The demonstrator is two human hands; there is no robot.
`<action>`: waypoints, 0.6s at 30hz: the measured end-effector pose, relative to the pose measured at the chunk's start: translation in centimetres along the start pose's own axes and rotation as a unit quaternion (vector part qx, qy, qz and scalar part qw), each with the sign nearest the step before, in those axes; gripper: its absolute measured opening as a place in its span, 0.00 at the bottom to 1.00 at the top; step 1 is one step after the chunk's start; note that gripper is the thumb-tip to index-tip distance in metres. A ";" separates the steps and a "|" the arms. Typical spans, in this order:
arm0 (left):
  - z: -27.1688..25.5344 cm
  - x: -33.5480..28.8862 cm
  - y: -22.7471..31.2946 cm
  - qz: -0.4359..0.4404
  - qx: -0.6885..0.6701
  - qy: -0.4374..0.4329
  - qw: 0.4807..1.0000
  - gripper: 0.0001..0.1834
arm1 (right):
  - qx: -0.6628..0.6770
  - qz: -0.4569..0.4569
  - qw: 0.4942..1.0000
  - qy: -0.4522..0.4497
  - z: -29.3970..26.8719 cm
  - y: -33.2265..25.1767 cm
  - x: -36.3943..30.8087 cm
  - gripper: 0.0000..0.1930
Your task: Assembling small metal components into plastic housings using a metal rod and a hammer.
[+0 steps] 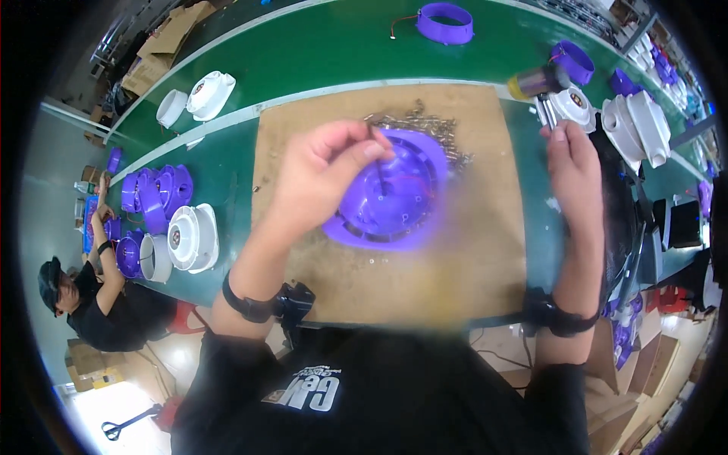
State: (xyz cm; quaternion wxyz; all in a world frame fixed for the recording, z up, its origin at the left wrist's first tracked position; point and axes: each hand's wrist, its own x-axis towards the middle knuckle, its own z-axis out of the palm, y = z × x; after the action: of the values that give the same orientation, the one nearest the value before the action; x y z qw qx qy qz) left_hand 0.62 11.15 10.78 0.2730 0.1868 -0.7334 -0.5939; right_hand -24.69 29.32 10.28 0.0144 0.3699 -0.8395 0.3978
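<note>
A purple plastic housing, round inside with a squarish flange, lies on a brown cardboard sheet. Over its upper left part, my left hand is closed in a pinch; a slim dark piece shows near the fingertips, too small to name. Behind the housing spreads a pile of small metal screws. Off to the right, my right hand is raised with its fingers closed on a slim silvery metal piece. Just beyond it is a blurred yellow and dark tool, its kind unclear.
White housings and purple housings stand at left, where another person works. More white housings stand at right. A purple ring sits on the far green surface. A yellowish blur covers part of the cardboard.
</note>
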 end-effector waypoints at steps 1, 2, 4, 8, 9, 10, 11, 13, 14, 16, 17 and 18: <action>0.1 -0.3 0.2 0.003 -0.006 0.004 1.000 0.05 | 0.127 0.043 0.988 -0.076 -1.2 -2.5 0.0 0.10; 0.2 -0.5 0.3 0.001 0.026 -0.002 1.000 0.05 | 0.250 0.088 0.952 -0.152 -2.0 -4.6 -0.1 0.11; 0.9 -0.9 0.8 -0.003 0.083 0.003 0.997 0.04 | 0.220 0.041 0.952 -0.209 -3.0 -7.8 -0.4 0.11; 0.9 -1.1 0.4 0.053 0.103 0.009 0.993 0.03 | 0.050 -0.247 0.936 -0.247 -3.7 -10.8 -0.5 0.12; 0.8 -1.1 0.3 0.054 0.096 0.016 0.994 0.03 | 0.043 -0.252 0.933 -0.252 -4.0 -11.5 -0.7 0.12; 0.7 -1.1 0.3 0.062 0.097 0.014 0.993 0.03 | 0.110 -0.177 0.950 -0.232 -4.6 -12.3 -1.2 0.12; 0.6 -1.2 0.3 0.069 0.099 0.011 0.993 0.03 | 0.176 -0.100 0.957 -0.210 -4.9 -13.0 -1.5 0.11; 0.0 -0.9 0.3 0.068 0.107 0.003 0.992 0.02 | 0.209 -0.084 0.952 -0.206 -4.8 -13.6 -1.5 0.12; -0.2 -0.8 0.1 0.069 0.121 -0.011 0.990 0.02 | 0.094 -0.156 0.964 -0.195 -4.2 -13.5 -1.6 0.10; -0.5 -1.2 0.1 0.072 0.101 0.003 0.992 0.02 | -0.049 -0.243 0.937 -0.247 -3.5 -12.7 -1.5 0.08; -0.6 -1.4 0.0 0.074 0.084 0.009 0.994 0.02 | -0.052 -0.248 0.935 -0.249 -3.6 -13.2 -1.7 0.08; -0.7 -1.4 -0.3 0.074 0.080 0.013 0.994 0.02 | 0.021 -0.181 0.964 -0.193 -3.9 -13.7 -2.1 0.08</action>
State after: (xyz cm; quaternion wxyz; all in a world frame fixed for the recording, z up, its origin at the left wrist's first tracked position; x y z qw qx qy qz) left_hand 2.13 11.35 10.40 0.3098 0.1609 -0.7869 -0.5088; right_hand -15.60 27.59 21.23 -0.0840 0.5855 -0.7370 0.3271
